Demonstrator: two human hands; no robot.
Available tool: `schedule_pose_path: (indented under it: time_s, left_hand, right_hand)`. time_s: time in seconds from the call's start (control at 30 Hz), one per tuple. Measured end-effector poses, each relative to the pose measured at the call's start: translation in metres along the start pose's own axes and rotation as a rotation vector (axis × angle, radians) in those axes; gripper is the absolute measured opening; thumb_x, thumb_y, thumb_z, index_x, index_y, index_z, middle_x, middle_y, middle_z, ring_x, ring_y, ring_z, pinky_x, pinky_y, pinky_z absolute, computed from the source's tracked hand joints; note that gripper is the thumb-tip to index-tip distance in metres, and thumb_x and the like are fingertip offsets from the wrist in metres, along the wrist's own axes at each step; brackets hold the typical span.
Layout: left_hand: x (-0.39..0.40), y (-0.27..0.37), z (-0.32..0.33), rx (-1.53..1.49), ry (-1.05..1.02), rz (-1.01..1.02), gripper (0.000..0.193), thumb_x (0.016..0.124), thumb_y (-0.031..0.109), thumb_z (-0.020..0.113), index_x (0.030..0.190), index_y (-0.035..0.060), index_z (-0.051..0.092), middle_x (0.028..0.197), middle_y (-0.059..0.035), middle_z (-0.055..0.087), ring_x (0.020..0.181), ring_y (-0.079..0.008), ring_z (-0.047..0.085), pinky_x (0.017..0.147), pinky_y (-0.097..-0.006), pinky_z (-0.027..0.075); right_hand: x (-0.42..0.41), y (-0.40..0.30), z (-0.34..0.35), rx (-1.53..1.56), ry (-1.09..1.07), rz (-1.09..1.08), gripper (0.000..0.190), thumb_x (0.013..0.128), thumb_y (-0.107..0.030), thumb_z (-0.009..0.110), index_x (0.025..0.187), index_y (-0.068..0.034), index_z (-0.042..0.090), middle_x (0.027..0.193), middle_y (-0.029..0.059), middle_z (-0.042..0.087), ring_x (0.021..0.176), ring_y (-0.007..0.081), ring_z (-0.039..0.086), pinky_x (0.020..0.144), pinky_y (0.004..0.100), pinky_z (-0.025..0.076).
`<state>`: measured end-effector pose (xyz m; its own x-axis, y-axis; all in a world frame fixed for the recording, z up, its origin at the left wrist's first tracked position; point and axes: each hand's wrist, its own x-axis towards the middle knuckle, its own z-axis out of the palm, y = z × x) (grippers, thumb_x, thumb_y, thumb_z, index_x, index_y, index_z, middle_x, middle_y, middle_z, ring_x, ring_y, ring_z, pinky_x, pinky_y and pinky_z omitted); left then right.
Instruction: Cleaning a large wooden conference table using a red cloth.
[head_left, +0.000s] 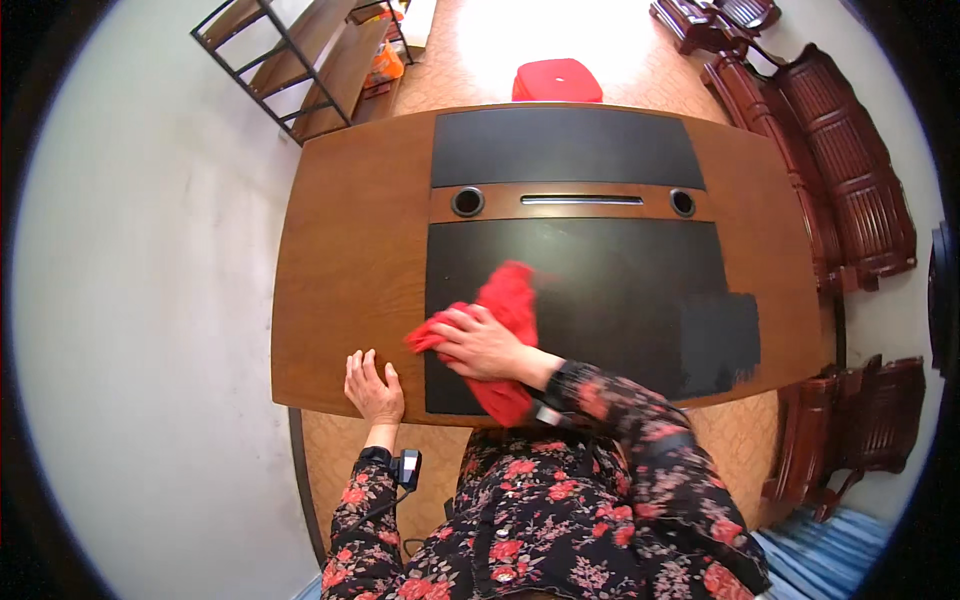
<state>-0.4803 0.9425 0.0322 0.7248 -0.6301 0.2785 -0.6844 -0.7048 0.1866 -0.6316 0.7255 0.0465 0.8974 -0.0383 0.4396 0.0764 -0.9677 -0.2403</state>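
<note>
My right hand (480, 345) is on a red cloth (511, 296), fingers curled over it, on the black inlay (600, 300) of a brown wooden desk (345, 225). Part of the cloth drapes down toward the desk's near edge, and its outline is blurred. My left hand (373, 386) rests on the wood near the front edge at the left, fingers apart, holding nothing. A dark grey patch (720, 337) shows at the lower right of the inlay and reaches onto the wood.
Two round black-rimmed openings (468, 202) and a slot (582, 200) cross the desk. Beyond the far edge is a red plastic stool (558, 81). Shelves with a black metal frame (330, 82) stand at the far left. Carved wooden seats (847, 165) line the right; a white wall (165, 300) is at left.
</note>
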Motion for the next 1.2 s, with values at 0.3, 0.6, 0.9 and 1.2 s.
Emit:
schedule_pose_path:
  time_s: [0.3, 0.6, 0.9, 1.2]
  left_hand:
    - [0.001, -0.005, 0.009, -0.001, 0.028, 0.041, 0.044, 0.094, 0.030, 0.058, 0.134, 0.0125, 0.054, 0.142, -0.0100, 0.049, 0.138, -0.0304, 0.039, 0.111, -0.0492, 0.031]
    - [0.002, 0.006, 0.006, 0.027, 0.030, 0.027, 0.042, 0.095, 0.029, 0.056, 0.132, 0.0112, 0.054, 0.141, -0.0108, 0.050, 0.137, -0.0310, 0.041, 0.112, -0.0484, 0.031]
    - [0.001, -0.001, -0.002, 0.033, 0.022, 0.023, 0.043, 0.095, 0.030, 0.055, 0.134, 0.0113, 0.054, 0.143, -0.0116, 0.050, 0.137, -0.0314, 0.042, 0.111, -0.0487, 0.032]
    - [0.001, 0.002, 0.007, 0.018, 0.044, 0.023, 0.043, 0.093, 0.030, 0.058, 0.133, 0.0123, 0.054, 0.142, -0.0098, 0.049, 0.138, -0.0305, 0.040, 0.111, -0.0485, 0.032]
  right_hand:
    - [-0.036, 0.130, -0.044, -0.439, 0.216, 0.515, 0.030, 0.075, -0.039, 0.068, 0.096, -0.018, 0.066, 0.121, 0.0030, 0.059, 0.115, 0.0267, 0.051, 0.083, 0.0465, 0.040]
    - [-0.147, 0.001, -0.093, -0.126, -0.160, 0.174, 0.043, 0.076, -0.040, 0.071, 0.112, -0.019, 0.064, 0.139, 0.0062, 0.048, 0.133, 0.0320, 0.039, 0.102, 0.0529, 0.033]
    - [-0.088, 0.136, -0.079, -0.338, 0.076, 0.557, 0.041, 0.079, -0.038, 0.068, 0.113, -0.016, 0.065, 0.131, 0.0063, 0.056, 0.124, 0.0304, 0.048, 0.095, 0.0512, 0.040]
    - [-0.101, -0.003, -0.061, -0.215, -0.009, 0.459, 0.042, 0.074, -0.031, 0.070, 0.113, -0.016, 0.063, 0.133, 0.0079, 0.051, 0.127, 0.0321, 0.043, 0.095, 0.0513, 0.038]
